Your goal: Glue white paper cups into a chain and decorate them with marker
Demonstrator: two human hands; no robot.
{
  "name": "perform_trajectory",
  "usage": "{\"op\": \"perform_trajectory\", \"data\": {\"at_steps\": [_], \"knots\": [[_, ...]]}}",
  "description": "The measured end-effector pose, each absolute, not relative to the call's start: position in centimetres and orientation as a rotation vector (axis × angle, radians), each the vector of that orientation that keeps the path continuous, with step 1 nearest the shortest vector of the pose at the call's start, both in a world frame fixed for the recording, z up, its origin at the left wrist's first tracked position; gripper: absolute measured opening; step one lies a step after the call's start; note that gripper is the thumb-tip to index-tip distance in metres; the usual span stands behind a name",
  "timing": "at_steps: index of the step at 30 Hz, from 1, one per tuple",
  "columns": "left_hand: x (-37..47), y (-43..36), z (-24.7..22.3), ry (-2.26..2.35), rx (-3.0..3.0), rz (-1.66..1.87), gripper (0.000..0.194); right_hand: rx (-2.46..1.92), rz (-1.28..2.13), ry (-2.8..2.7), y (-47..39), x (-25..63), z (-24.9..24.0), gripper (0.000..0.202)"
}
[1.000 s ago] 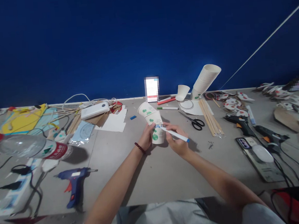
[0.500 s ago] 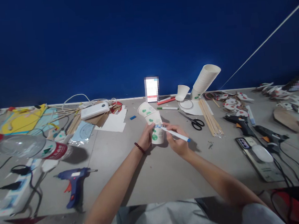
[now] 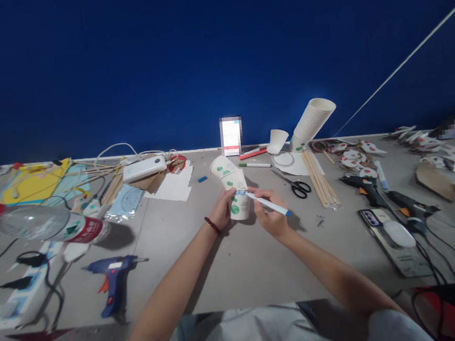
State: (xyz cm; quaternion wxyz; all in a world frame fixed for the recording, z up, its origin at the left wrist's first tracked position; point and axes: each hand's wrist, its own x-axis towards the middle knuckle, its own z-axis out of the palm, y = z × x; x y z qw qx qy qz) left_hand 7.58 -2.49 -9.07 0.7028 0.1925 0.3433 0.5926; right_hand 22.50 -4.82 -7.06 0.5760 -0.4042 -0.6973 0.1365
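Observation:
In the middle of the table several paper cups (image 3: 240, 206) with green print are joined in a bent column. My left hand (image 3: 223, 208) is closed around the left side of the lower cup. In my right hand (image 3: 271, 215) is a white marker with a blue end (image 3: 273, 205), pinched between the fingers. Its tip rests at or very near the cup, beside blue curved lines drawn near the joint. A small blue marker cap (image 3: 202, 179) lies to the left of the cups. Behind them are a green-capped marker (image 3: 254, 164) and a red marker (image 3: 253, 153).
Scissors (image 3: 297, 186), wooden sticks (image 3: 319, 179) and a leaning stack of cups (image 3: 313, 121) are to the right. A blue glue gun (image 3: 113, 276), a bottle (image 3: 50, 222) and a power strip (image 3: 29, 286) lie left. A phone (image 3: 390, 241) sits near the right front.
The blue line on the cup has grown a little to the right, and the marker tip has shifted slightly. My left hand and the cups have hardly moved.

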Motion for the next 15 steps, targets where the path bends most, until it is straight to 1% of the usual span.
{"op": "perform_trajectory", "data": {"at_steps": [15], "knots": [[7.49,-2.37,-9.23,0.788,0.429,1.307,0.039,-0.944,0.303,-1.606,-4.72,22.32,-7.10,0.005]]}}
